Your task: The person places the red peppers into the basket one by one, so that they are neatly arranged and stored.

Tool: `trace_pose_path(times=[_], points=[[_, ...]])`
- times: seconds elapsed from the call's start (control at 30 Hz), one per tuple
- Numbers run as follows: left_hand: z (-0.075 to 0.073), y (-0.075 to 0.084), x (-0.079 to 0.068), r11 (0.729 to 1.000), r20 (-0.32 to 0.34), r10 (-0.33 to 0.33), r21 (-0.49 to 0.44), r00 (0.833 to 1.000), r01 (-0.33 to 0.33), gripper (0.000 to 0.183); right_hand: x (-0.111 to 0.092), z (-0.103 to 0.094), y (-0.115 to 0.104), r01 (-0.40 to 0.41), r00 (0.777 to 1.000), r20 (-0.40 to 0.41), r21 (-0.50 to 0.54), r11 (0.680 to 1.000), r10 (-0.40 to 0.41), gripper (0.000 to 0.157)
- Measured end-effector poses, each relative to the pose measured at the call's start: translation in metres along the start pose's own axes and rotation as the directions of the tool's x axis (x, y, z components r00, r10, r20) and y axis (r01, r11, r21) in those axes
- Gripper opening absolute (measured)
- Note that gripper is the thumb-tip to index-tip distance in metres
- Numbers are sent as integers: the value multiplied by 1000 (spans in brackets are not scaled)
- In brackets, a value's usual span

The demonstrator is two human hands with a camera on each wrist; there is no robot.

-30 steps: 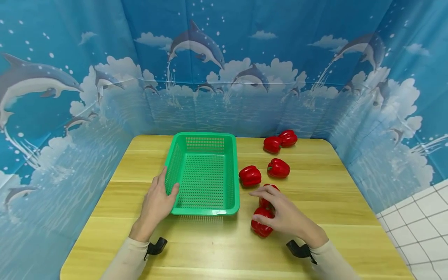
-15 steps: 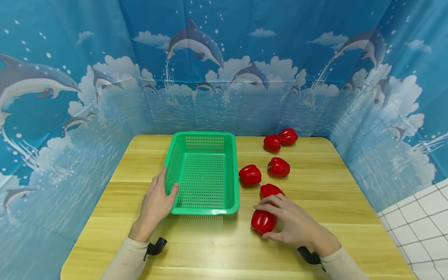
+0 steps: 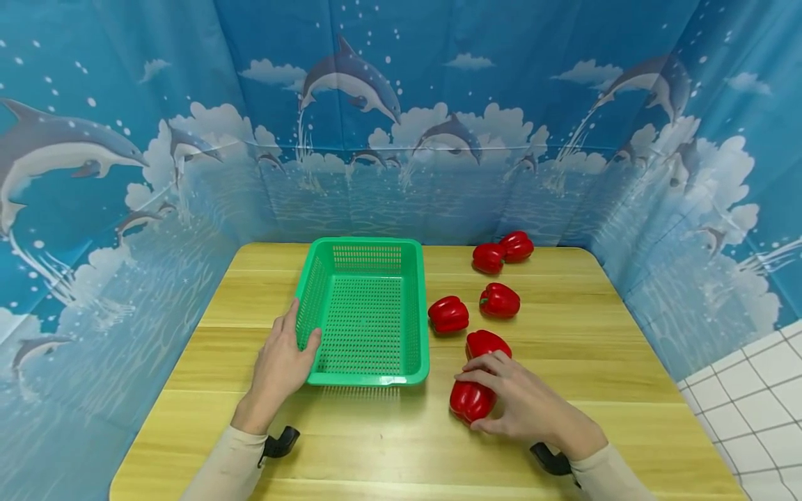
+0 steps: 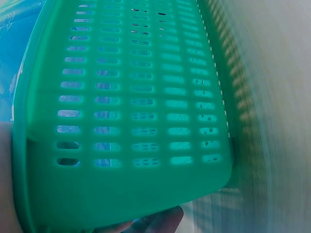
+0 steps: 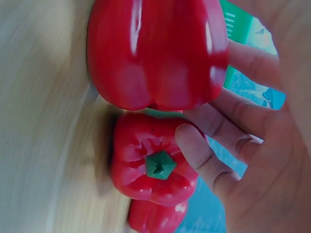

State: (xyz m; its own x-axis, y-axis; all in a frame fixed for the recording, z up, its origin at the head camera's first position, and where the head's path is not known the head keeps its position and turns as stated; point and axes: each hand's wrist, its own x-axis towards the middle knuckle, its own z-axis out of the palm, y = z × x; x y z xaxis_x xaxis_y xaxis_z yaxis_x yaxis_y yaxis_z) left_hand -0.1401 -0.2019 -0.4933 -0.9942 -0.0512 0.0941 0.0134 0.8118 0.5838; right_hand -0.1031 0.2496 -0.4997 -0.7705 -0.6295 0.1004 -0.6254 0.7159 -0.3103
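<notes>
W/ L hand (image 3: 279, 369), gripping basket (image 3: 370, 380) rim; w/ R hand (image 3: 525, 400), curled round pepper (image 3: 470, 402) on worktop (image 3: 376, 456). Prob. at grasp step, calling next for firm pinch, lift clear of 2nd pepper (image 3: 487, 342) beyond.

- I saw bright, even light across the table (image 3: 376, 445).
- The basket (image 3: 370, 380) glinted along its near rim, striped shadow beside it.
- In the right wrist view, glare streaked a pepper (image 5: 155, 48).

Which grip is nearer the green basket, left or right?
Left. The left grip touches the green basket on its left side, thumb over the rim; the right grip is apart from it, off its near right corner, fingers around the nearest red pepper.
</notes>
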Motion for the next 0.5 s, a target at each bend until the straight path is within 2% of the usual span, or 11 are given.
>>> trace_pose_path(times=[0.23,0.37,0.5], points=[[-1,1,-1,1000,3,3,3,1000,-3,84,3,-1,-1,-2,999,-43,28,1000,3,72],[-2,2,-2,1000,9,1,3,1000,-1,84,8,-4,-3,25,990,-137,72,997,-15,77],[-3,2,-2,1000,11,4,-1,1000,-4,84,18,-9,-4,83,966,-254,131,988,-48,79]])
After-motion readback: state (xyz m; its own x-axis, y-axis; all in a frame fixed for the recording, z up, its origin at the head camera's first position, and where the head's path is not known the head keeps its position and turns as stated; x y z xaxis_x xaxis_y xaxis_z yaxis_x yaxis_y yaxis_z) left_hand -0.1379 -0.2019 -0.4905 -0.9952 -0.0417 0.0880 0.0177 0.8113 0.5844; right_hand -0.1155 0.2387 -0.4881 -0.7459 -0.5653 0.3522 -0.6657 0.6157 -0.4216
